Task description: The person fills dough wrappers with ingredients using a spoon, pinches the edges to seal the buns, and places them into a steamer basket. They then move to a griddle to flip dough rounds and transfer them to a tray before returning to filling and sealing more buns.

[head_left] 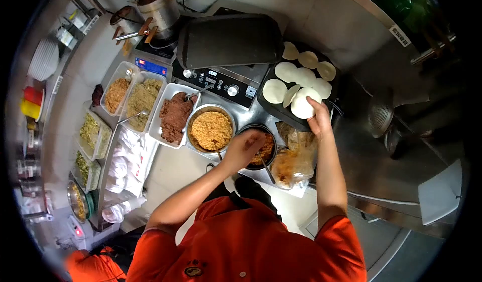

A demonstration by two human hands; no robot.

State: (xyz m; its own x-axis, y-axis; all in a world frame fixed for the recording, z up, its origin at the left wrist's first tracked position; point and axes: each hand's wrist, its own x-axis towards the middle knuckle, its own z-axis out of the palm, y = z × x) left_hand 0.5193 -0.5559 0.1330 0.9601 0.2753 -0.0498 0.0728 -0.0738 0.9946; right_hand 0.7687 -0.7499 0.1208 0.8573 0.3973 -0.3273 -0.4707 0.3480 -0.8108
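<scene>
My right hand (319,120) holds a round white dough wrapper (303,104) by its right edge, over the front of a black tray (271,109) that bears several pale wrappers (305,77). My left hand (244,149) is above the gap between a steel bowl of yellowish crumbly filling (212,131) and a dark bowl of reddish-brown filling (263,150). Motion blurs its fingers, and whether they hold anything does not show. A spoon handle sticks out of each bowl.
Left of the bowls are a white tray of brown minced filling (173,119) and plastic tubs (142,101). Behind stand an induction cooker (218,84), a dark flat pan (230,40) and pots (159,12). A plastic bag (296,161) lies at the right. Another person's orange sleeve (95,266) shows lower left.
</scene>
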